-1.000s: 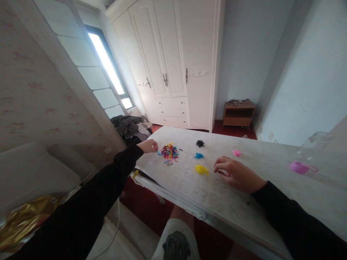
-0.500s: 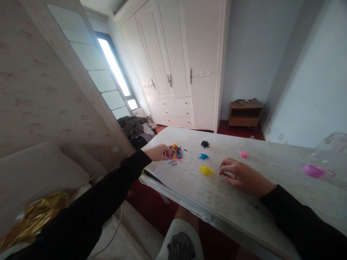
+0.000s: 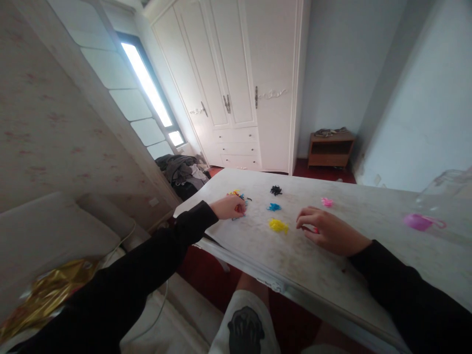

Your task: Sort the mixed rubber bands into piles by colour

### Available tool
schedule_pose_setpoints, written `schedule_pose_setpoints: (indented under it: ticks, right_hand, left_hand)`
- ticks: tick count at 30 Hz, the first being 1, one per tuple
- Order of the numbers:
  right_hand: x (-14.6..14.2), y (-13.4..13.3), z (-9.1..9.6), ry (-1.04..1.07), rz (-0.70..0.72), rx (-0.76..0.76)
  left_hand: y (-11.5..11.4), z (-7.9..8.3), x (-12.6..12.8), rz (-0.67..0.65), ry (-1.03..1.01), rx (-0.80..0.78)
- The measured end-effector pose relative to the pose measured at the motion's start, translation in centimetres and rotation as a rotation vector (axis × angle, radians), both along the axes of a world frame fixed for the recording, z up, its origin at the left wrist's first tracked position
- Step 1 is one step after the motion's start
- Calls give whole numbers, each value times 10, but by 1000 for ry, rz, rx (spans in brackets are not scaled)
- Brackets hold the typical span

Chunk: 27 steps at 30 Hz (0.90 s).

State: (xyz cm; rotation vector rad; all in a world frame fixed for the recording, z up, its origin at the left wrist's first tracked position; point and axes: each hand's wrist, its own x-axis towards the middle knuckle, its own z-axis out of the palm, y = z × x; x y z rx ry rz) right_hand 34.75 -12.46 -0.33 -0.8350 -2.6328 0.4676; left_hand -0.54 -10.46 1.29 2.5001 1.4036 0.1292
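On the table, my left hand (image 3: 230,207) is closed over a pile of mixed small coloured strips (image 3: 235,192), perhaps rubber bands, and covers most of it. Bits of red and orange show at its curled fingertips; whether they are gripped is hard to see. My right hand (image 3: 326,230) rests low over the table with loosely bent fingers, thumb and forefinger apart. Something small and red (image 3: 315,229) shows beneath it, partly hidden. Between the hands lie a yellow pile (image 3: 278,225), a blue pile (image 3: 274,207) and a black pile (image 3: 276,190). Beyond my right hand is a pink pile (image 3: 327,202).
A purple object with a loop (image 3: 418,222) and a clear plastic container (image 3: 444,189) are at the table's right. The white table (image 3: 295,260) has its near edge above my legs. A white wardrobe (image 3: 239,73) and a low wooden cabinet (image 3: 331,149) stand behind.
My left hand has moved right, further over the mixed pile, now hiding most of it. My right hand stays near the yellow pile. The view has shifted slightly.
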Motion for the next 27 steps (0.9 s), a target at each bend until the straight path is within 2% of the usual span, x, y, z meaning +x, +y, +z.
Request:
schedule_pose_setpoints:
  ticks: [5,9,13,16,21,24,27]
  right_hand:
    - [1,0,0,9,1,18]
    - [1,-1,1,29,-7,22]
    - [1,-1,3,42,14,43]
    - [0,-2,4,32,17,51]
    - [0,-2,5,-9,15,57]
    - [0,-2,5,2,12,48]
    - [0,-3,4,9,10,45]
  left_hand:
    - [3,-5,5,-14,76,40]
    - [1,4,7,-6,91,64]
    - [-6,12,2,-7,49,-50]
    - [-15,10,-2,-31,30,-142]
    - [-23,3,-9,-125,-33,-192]
    - [-23,6,-13,-100,-12,-175]
    - [-18,13,-13,-75,15,-86]
